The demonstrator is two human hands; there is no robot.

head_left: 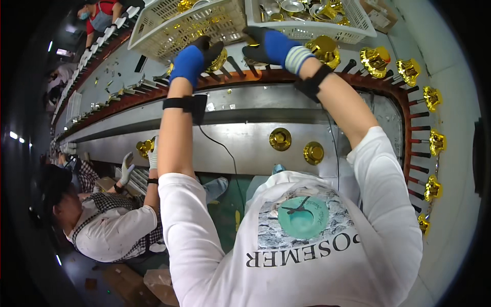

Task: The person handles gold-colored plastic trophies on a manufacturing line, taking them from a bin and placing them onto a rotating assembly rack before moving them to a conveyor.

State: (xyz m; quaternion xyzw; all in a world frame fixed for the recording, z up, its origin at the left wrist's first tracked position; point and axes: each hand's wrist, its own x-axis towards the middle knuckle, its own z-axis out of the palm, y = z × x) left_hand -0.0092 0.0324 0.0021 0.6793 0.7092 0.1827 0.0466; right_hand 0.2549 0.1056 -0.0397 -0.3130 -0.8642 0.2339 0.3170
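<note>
My left hand [193, 60], in a blue glove with black fingers, is at the conveyor's near edge, its fingers closed round the side of a shiny gold flared cup [220, 60]. Across from it, my right hand [273, 47] is curled in a matching glove, fingers toward the left. A sliver of gold shows between its thumb and fingers; the rest of what it holds is hidden. To its right, a larger gold flared cup [324, 51] sits by the line. On the steel ledge [204, 158] before me lie two gold flared cups [280, 139] [313, 152].
A curved conveyor with dark spindles [420, 128] carries several gold cups [432, 98] round the right. Beyond it stand two cream plastic crates [189, 30] [358, 31], the right one holding metal parts. At lower left, a co-worker [110, 225] in gloves handles a gold piece [145, 148].
</note>
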